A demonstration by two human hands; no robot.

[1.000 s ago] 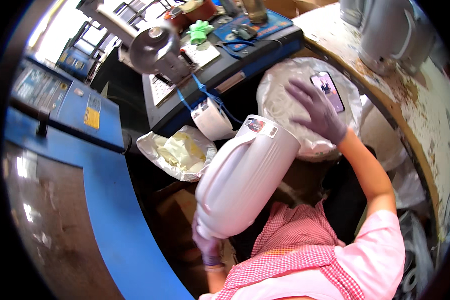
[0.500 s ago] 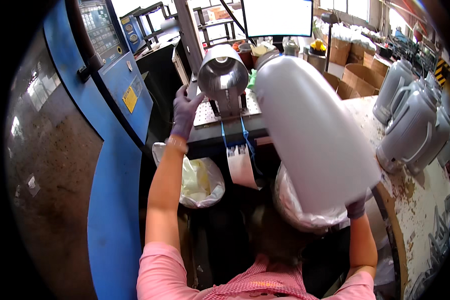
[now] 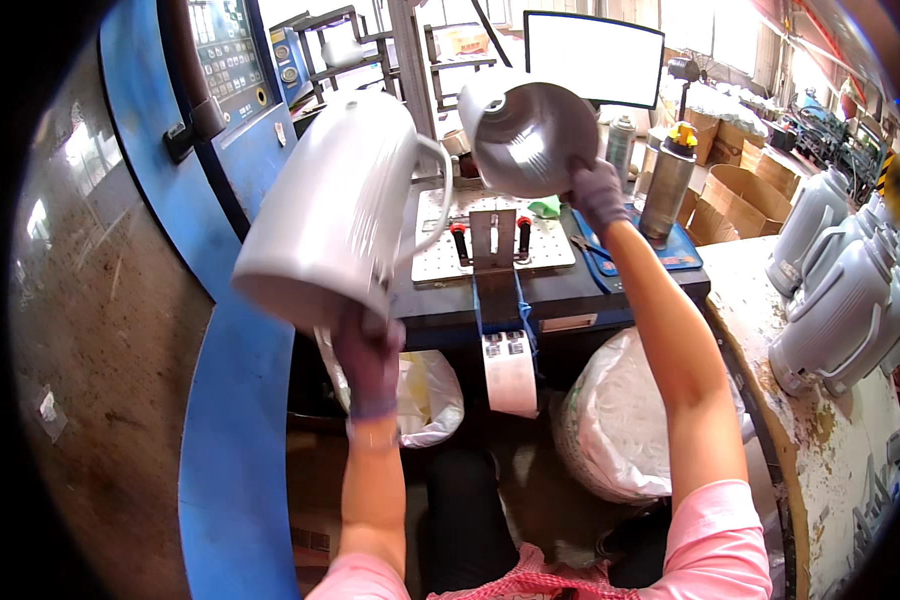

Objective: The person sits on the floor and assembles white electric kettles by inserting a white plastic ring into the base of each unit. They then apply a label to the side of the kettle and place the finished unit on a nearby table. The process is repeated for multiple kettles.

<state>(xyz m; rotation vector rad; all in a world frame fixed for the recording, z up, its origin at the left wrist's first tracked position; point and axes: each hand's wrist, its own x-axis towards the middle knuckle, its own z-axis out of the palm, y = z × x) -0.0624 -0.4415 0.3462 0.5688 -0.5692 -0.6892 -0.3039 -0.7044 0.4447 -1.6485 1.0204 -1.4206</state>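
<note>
My left hand (image 3: 367,360), in a purple-grey glove, grips the lower rim of a hollow grey jug shell (image 3: 325,215). The shell is tilted, its open end down and its loop handle on the right. In the same kind of glove, my right hand (image 3: 598,195) is closed on the rim of a second grey jug shell (image 3: 540,130), whose open end faces me. That shell is held above a dark upright bracket (image 3: 493,240) on a white perforated plate (image 3: 440,265). Black clamps with red parts flank the bracket. A printed strip (image 3: 510,375) hangs in front.
A blue machine (image 3: 232,400) with a control panel stands left. Several grey jugs (image 3: 840,330) crowd the worn bench (image 3: 760,340) at right. Lined bins (image 3: 620,410) sit below the work table. Behind are a monitor (image 3: 595,60) and a metal bottle (image 3: 667,190) with a yellow top.
The shell that sat on the bracket is off it. My left hand has gone from touching that shell to gripping a shell at left. My right hand has moved up and inward with a shell.
</note>
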